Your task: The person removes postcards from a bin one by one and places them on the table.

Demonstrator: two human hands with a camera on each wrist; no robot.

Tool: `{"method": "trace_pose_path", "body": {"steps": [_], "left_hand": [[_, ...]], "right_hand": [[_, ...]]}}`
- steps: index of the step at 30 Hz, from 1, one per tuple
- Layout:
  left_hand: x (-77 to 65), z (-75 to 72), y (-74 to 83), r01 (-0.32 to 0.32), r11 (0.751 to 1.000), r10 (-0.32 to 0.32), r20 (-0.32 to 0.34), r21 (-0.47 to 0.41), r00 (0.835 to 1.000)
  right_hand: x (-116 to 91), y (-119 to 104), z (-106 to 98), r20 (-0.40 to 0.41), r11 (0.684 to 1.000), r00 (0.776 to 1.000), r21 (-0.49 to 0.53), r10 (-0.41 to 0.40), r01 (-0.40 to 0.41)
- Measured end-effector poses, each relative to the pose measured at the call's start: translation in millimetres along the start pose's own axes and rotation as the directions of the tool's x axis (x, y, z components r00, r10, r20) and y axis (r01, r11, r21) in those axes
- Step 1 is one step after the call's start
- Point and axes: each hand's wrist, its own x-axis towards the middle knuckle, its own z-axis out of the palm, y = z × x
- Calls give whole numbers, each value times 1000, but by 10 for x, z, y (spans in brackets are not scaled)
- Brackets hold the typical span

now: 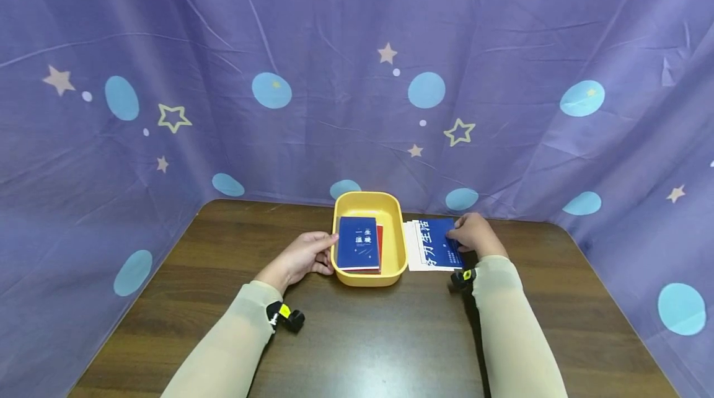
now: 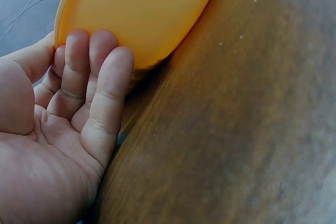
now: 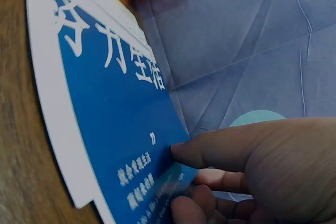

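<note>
A yellow plastic bin [image 1: 370,281] stands near the table's back edge. My left hand [image 1: 301,256] holds its left side, the thumb over the rim and the fingers against the outer wall [image 2: 142,14]. Inside lies a blue notebook [image 1: 357,256] with white lettering, partly covering a red one [image 1: 380,249]. Just right of the bin, a blue printed sheet [image 1: 439,251] with large white characters lies over white sheets [image 1: 413,249]. My right hand [image 1: 476,234] pinches the blue sheet's right edge, thumb [image 3: 202,150] on top and fingers curled at its edge.
The brown wooden table [image 1: 357,342] runs in front of the bin and out to both sides. A purple curtain [image 1: 346,137] with stars and blue dots hangs close behind the table and along its sides. A black camera band [image 1: 284,316] sits on each wrist.
</note>
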Motion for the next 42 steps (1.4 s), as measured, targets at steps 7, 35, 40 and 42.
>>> {"method": "trace_pose_path", "body": {"steps": [7,35,40,42], "left_hand": [[7,-12,-1,7,1000,-7,-9,-11,1000],[0,3,-3,14,1000,-14,-1,-9,1000],[-7,8,-2,9,1000,-9,-2,-18,1000],[-8,1,-1,7,1000,-7,-1,-19,1000]], "right_hand": [[-4,-2,9,9,999,999,24,32,-32],[-438,-896,-30,101,944,943,135,-317,302],[-451,-1130,126,159,932,920,110,-358,344],[-442,-1248,187,188,929,910,109,-368,354]]}}
